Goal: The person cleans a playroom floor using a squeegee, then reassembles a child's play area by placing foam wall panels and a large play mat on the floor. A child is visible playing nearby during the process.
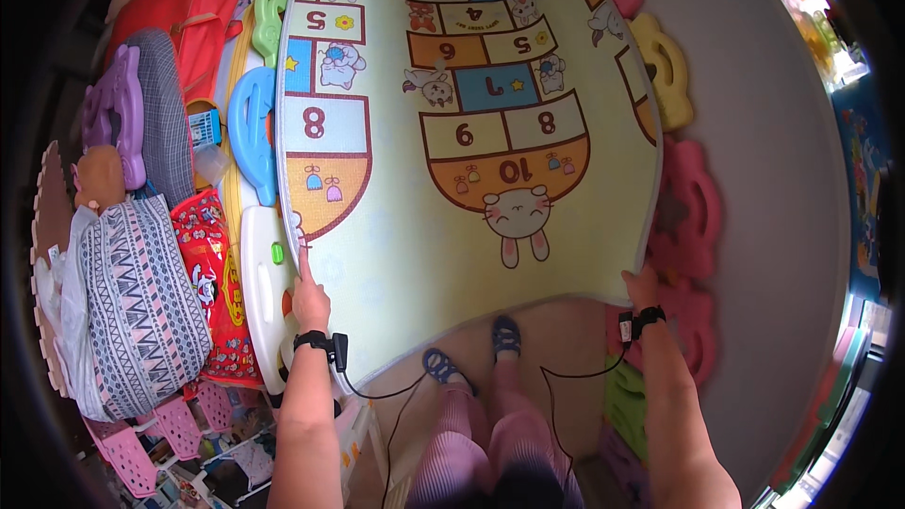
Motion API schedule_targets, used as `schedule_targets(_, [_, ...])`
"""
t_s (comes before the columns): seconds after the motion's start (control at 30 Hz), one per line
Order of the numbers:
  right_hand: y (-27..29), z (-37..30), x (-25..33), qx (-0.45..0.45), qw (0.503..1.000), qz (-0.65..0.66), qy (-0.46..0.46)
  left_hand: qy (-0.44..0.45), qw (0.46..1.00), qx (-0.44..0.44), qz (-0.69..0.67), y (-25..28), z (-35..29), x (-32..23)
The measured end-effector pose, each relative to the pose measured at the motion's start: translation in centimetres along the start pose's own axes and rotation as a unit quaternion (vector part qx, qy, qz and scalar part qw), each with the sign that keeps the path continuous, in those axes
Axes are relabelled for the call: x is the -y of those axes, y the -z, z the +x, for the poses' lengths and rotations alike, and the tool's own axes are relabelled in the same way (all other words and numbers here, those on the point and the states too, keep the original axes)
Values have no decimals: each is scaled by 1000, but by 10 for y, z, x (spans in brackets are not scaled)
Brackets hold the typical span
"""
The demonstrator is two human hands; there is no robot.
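A pale yellow-green play mat with hopscotch squares and cartoon animals stretches out in front of me, its near edge curving above my feet. My left hand is at the mat's left edge, the index finger stretched along it and the other fingers curled at the border. At the near right corner, my right hand grips the mat's edge. Both wrists carry a black strap with a small device and a cable. The undersides of both grips are hidden.
Coloured plastic fence panels line the mat's right side, beside a grey surface. To the left are a blue panel, a white panel, a patterned bag, a red bag and pink baskets. My feet stand on beige floor.
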State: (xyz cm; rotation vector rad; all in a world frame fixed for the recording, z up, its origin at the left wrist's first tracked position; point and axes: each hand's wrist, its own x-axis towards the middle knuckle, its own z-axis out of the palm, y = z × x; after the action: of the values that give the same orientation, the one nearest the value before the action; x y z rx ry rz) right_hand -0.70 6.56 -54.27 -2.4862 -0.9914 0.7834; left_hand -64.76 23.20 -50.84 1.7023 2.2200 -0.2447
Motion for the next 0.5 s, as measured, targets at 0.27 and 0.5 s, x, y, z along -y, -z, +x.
schedule_targets(0.27, [57, -12, -3, 143, 968, 100, -183, 86, 988, -42, 119, -45, 1, 12])
schedule_targets(0.5, [83, -21, -11, 173, 955, 35, -240, 79, 983, -89, 142, -3, -14, -7])
